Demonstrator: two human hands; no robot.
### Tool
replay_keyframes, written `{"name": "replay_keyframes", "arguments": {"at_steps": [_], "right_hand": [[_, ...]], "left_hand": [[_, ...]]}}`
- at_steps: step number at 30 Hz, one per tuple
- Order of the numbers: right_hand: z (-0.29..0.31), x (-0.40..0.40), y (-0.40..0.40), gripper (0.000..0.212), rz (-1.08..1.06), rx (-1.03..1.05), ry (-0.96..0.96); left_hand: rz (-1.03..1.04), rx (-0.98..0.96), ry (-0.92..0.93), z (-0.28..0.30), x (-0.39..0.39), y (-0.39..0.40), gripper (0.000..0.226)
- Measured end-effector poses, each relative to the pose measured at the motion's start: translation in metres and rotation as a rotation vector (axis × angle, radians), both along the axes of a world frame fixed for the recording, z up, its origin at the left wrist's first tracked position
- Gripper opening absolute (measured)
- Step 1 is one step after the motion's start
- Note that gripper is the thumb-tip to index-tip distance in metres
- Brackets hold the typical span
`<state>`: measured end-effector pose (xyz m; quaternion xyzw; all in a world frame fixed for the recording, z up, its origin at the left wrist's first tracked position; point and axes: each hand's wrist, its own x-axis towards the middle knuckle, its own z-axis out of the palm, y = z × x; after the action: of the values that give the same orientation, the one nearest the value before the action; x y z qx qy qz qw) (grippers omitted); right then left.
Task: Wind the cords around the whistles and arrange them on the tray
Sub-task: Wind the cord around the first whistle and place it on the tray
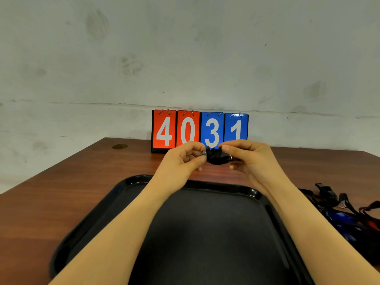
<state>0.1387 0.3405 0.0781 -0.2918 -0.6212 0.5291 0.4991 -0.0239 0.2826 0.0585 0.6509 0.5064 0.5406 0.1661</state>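
1. I see both hands raised over the far edge of the tray (131, 184), holding one whistle (218, 156) betw. them, above the table (82, 171).
2. Left hand (182, 159): thumb & forefinger pinch the whistle's left end, other fingers curled.
3. Right hand (248, 156): fingers curled round the right end, thumb on top.
4. Black cord (213, 159) is bunched round the whistle's middle; can't tell how tight.
5. Tray is black, lies on the table under my forearms.
6. More whistles (327, 191) w/ tangled cords in black, blue & red lie on the table just right of the tray.
7. Scoreboard (199, 130) at the back by the wall (185, 48) reads 40 red, 31 blue.
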Motion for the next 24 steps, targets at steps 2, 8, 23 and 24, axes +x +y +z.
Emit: {"name": "replay_keyframes", "arguments": {"at_steps": [2,8,23,24], "right_hand": [[0.0,-0.001,0.0,0.006,0.004,-0.039,0.052],[-0.005,-0.004,-0.003,0.013,-0.02,0.013,0.052],[-0.007,-0.009,-0.009,0.009,0.012,0.058,0.007],[-0.007,-0.009,-0.009,0.009,0.023,0.066,-0.005]], "left_hand": [[-0.021,0.004,-0.056,0.001,0.001,-0.001,0.015],[-0.045,-0.009,-0.252,-0.001,0.002,0.0,0.014],[-0.007,0.021,-0.278,-0.003,0.003,0.001,0.006],[-0.042,0.009,-0.337,-0.002,0.003,0.0,0.009]]}}
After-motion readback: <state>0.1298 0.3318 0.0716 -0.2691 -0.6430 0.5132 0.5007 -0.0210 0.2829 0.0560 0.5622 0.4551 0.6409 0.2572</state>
